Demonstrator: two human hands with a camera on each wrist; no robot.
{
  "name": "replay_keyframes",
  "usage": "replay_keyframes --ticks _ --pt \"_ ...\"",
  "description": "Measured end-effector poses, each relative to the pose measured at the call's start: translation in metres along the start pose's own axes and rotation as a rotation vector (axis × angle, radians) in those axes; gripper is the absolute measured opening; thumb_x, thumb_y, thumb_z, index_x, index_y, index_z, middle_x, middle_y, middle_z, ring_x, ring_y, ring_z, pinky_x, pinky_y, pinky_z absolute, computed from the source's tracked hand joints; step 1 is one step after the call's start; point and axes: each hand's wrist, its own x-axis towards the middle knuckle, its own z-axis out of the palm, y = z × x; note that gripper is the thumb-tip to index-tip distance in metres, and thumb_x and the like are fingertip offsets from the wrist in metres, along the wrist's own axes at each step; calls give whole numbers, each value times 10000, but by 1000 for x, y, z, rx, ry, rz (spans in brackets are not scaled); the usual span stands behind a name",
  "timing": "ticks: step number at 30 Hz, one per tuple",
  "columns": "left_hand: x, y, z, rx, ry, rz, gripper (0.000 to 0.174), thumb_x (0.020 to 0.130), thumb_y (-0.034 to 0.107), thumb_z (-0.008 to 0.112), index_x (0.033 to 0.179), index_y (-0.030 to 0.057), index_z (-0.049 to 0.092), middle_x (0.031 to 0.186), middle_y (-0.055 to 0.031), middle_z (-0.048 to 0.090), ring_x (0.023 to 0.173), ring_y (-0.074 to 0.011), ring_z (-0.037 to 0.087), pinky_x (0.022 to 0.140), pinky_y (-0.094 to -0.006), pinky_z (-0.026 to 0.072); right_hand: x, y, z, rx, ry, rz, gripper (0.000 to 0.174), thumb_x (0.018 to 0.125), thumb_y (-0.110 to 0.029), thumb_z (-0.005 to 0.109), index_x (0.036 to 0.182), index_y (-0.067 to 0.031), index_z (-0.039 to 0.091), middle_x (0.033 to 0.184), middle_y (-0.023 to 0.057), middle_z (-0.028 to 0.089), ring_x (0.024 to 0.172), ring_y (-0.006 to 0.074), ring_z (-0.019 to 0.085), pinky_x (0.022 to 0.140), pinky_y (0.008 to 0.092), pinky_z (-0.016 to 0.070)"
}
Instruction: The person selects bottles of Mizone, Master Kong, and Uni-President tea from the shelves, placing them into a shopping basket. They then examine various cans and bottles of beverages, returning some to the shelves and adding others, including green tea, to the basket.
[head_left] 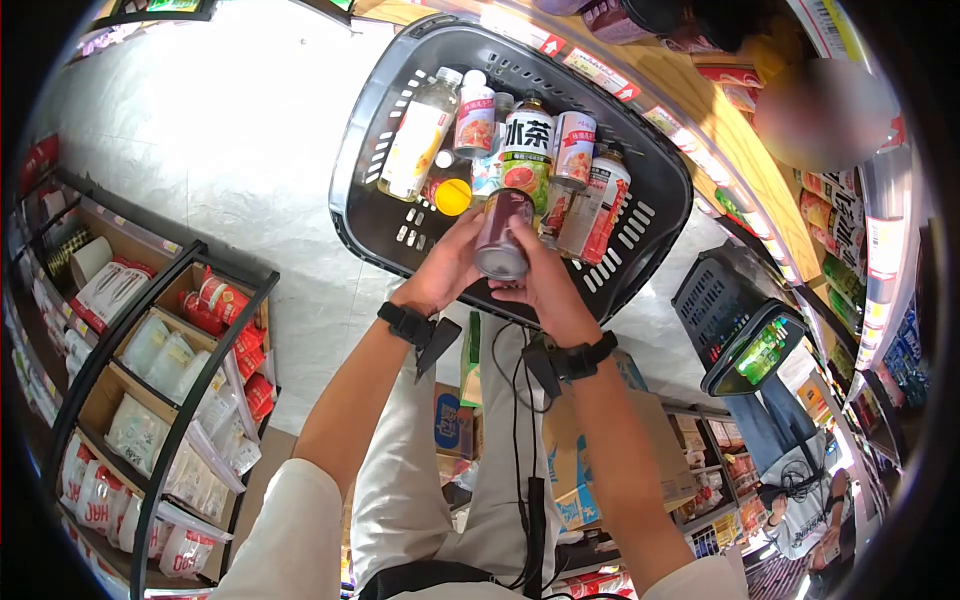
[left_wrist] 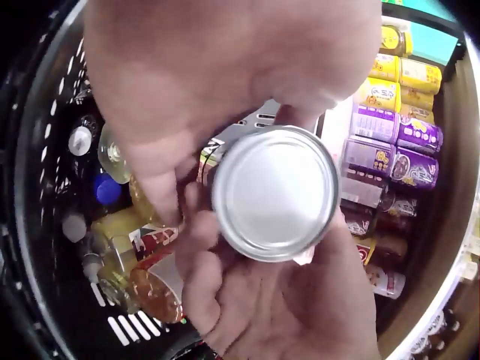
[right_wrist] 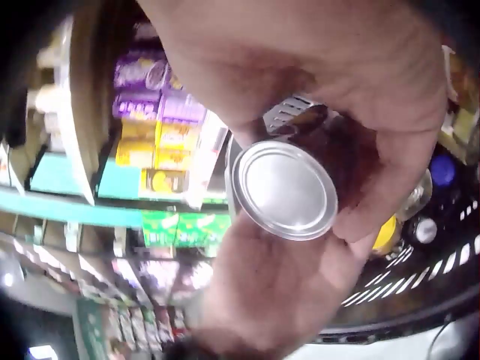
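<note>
A dark red can (head_left: 503, 232) is held between both hands over the near edge of the black basket (head_left: 375, 235). The left hand (head_left: 447, 262) grips its left side, and the right hand (head_left: 543, 272) grips its right side with the thumb on the can. Its silver end faces the wrists; that round end (left_wrist: 275, 193) shows in the left wrist view, and the same metal end (right_wrist: 285, 190) in the right wrist view. Beyond the can, the basket holds a green-labelled tea bottle (head_left: 528, 140), a yellow drink bottle (head_left: 420, 135), pink-labelled cans (head_left: 475, 120) and a yellow-lidded jar (head_left: 453, 197).
Snack racks (head_left: 150, 380) stand at the left. A store shelf with price tags (head_left: 600, 72) curves along the upper right. Another dark basket (head_left: 715, 290) is at the right, near a person (head_left: 800, 500). Cardboard boxes (head_left: 640, 450) lie below the arms.
</note>
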Motion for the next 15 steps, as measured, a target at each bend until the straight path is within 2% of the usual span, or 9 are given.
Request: replay_keyframes --ticks 3,4,5,6,8,9,12,13,15 --pt "9 3 -16 134 84 12 441 1074 341 420 1419 73 484 1276 -52 596 1138 -150 583 987 -336 467 23 1 10 -329 165 -223 590 921 -555 644 1174 -24 599 943 99 704 743 215 695 677 337 566" --pt "11 8 -17 205 118 16 425 1072 325 426 1403 69 500 1252 -43 601 1115 -140 586 969 -329 469 38 6 7 -414 162 -273 585 922 -528 654 1180 -7 590 970 128 705 785 247 701 710 353 560" --pt "11 11 -18 265 173 40 376 1059 245 424 1361 48 531 1214 -28 593 1073 -129 579 937 -304 464 54 9 4 -498 159 -322 581 923 -501 665 1185 10 582 998 156 706 828 279 707 742 368 554" --pt "14 11 -25 366 186 75 384 1051 227 421 1370 32 509 1205 -45 595 1085 -140 574 945 -301 459 64 11 3 -584 153 -371 577 924 -473 675 1191 28 573 1025 185 707 871 311 713 774 384 547" --pt "25 14 -48 570 213 150 405 1036 192 415 1390 1 466 1186 -78 598 1109 -162 565 962 -294 451 64 3 22 -572 151 -446 577 935 -444 661 1240 34 556 1023 161 695 921 259 692 816 361 541" --pt "27 21 -53 698 239 148 470 993 150 447 1423 -38 419 1232 -119 588 1146 -191 554 1006 -289 423 64 2 31 -565 151 -482 579 941 -430 654 1265 38 548 1022 149 689 946 233 682 836 350 538" --pt "38 20 -65 913 327 319 545 973 143 477 1464 -67 362 1281 -162 566 1181 -224 539 1028 -302 416 120 27 33 -556 169 -480 513 950 -322 616 1303 39 527 1016 166 692 949 279 677 872 372 509" --pt "42 22 -70 994 338 311 606 961 144 507 1492 -80 319 1321 -194 541 1206 -251 526 1041 -327 416 127 29 33 -594 191 -476 497 938 -283 584 1326 6 474 1116 277 675 1079 446 642 909 452 505" --pt "48 25 -74 929 271 276 612 961 155 521 1488 -84 322 1340 -209 537 1235 -271 520 1063 -342 405 130 30 30 -617 216 -434 502 929 -274 590 1331 6 476 1112 287 670 1072 456 636 908 460 506"
